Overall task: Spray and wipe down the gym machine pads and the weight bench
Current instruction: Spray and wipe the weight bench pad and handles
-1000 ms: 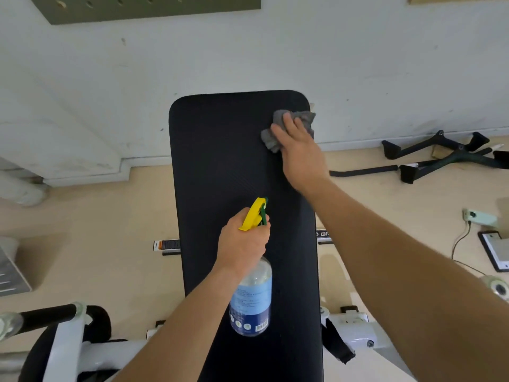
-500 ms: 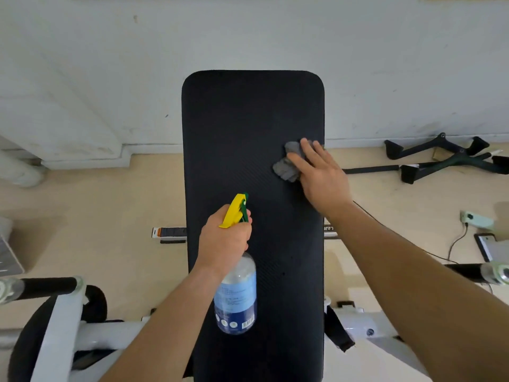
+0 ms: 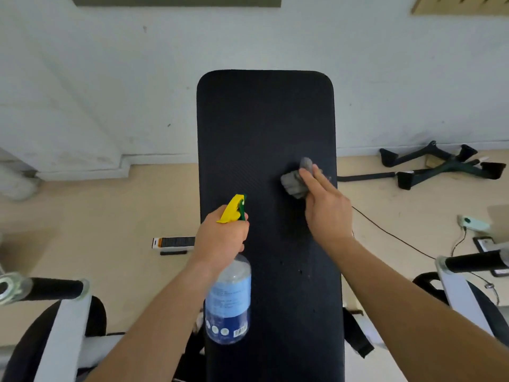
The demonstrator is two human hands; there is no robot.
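The long black padded surface of the weight bench (image 3: 261,119) runs away from the person toward the white wall (image 3: 110,78), and the step in hand looks to be wiping, about midway along its right side. The left hand (image 3: 220,238) hangs over the surface's near left edge. Its fingers (image 3: 243,220) are clenched round the neck of the spray bottle (image 3: 228,299), yellow trigger head pointing up the bench and clear, blue-labelled body hanging toward the person. Whether a finger rests on the trigger I cannot tell. The right hand (image 3: 327,213) lies close to the right edge, its fingers (image 3: 316,175) stretched out straight, pressing the bunched grey cloth (image 3: 292,184) onto the pad. The cloth sits under the fingertips and pokes out to their left and ahead. A few small specks (image 3: 300,271) on the nearer surface may be droplets. The next move likely calls for firm strokes drawing the cloth toward the near end and across the left half, with the bottle held clear.
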